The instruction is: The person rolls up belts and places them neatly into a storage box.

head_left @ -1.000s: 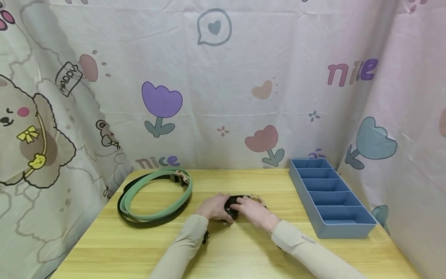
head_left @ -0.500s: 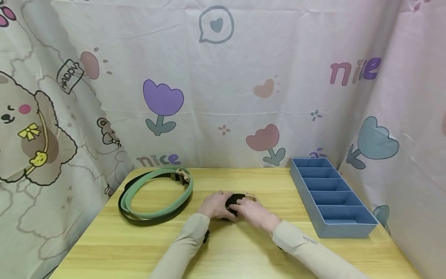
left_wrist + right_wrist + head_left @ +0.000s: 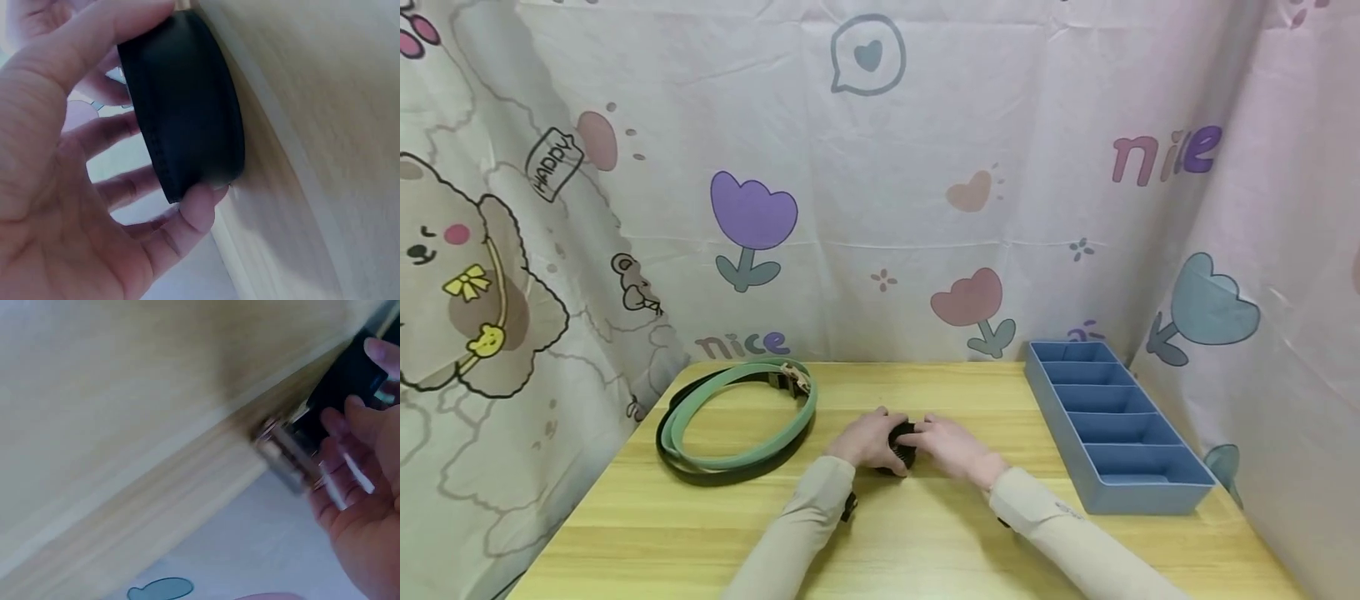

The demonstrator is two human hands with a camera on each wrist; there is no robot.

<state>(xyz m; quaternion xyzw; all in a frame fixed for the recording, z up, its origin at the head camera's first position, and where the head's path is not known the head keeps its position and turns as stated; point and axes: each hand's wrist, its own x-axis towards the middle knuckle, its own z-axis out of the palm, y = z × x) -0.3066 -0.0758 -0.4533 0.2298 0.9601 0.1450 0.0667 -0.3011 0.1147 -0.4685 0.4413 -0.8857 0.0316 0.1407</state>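
Observation:
A black belt [image 3: 906, 454], wound into a tight coil, stands on edge on the table between the two hands. My left hand [image 3: 868, 442] holds the coil from the left; in the left wrist view its thumb and fingers curl round the smooth outer layer of the belt [image 3: 187, 106]. From the other side my right hand [image 3: 951, 450] grips the belt, thumb and fingers on the strap close to the metal buckle [image 3: 290, 456], which shows in the right wrist view. In the head view the right hand hides that buckle.
On the left of the wooden table [image 3: 880, 542] lie a loosely looped green belt [image 3: 730, 461] and a dark belt [image 3: 715, 479] beneath it, buckles at the back. At the right stands a blue-grey divided box [image 3: 1150, 498]. A printed curtain [image 3: 880, 200] hangs behind.
The buckle end, seen beyond the right hand earlier, has drawn in toward the coil and out of sight. The right hand's fingers have bunched closer; the left hand has shifted slightly right.

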